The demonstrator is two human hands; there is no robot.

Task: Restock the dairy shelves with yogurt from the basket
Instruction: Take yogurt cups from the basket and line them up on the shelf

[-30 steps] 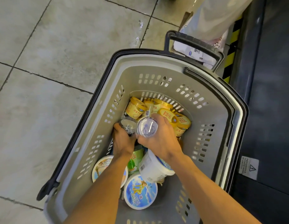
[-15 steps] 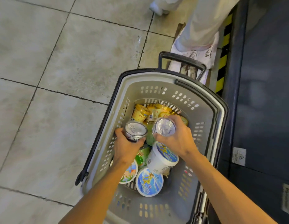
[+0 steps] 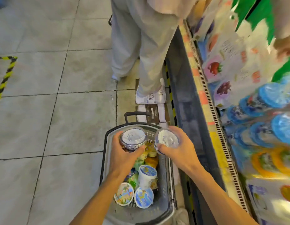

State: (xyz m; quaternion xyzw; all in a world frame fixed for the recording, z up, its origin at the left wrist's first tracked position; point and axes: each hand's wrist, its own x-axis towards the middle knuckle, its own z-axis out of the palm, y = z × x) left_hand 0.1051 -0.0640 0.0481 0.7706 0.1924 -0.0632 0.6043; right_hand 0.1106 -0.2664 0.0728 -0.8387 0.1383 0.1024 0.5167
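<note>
The dairy shelves (image 3: 248,98) along the right edge are smeared by motion blur, so their pack labels cannot be read. The left hand (image 3: 123,157) covers the lower body of its yogurt cup (image 3: 133,138), and the right hand (image 3: 176,151) covers most of its cup (image 3: 167,139). Both forearms hide parts of the basket (image 3: 107,159); the bottom edge cuts its near rim.
</note>
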